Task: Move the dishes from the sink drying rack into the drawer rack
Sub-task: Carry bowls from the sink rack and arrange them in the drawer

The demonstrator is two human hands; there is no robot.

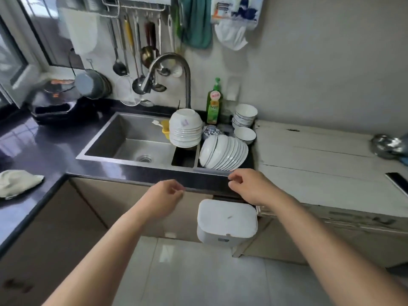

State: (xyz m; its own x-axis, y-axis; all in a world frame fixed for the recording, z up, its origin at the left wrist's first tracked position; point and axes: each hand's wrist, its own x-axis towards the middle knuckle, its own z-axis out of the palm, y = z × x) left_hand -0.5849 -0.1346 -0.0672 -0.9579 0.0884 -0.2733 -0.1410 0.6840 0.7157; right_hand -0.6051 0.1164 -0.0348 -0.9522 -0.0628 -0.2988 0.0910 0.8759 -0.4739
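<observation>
Nothing moved yet as far as I can tell. Both hands, left hand [166,195] and right hand [246,186], hang loosely curled and empty. The stacked bowls [185,129] and tilted plates [225,152] sit just beyond them in the sink rack [185,159]. Drawer rack isn't visible.

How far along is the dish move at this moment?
Nothing looks done: the upturned bowl stack and tilted plates sit at the sink rack. Both hands, left and right, are empty near the counter edge. No drawer rack is visible; all dishes remain.
</observation>
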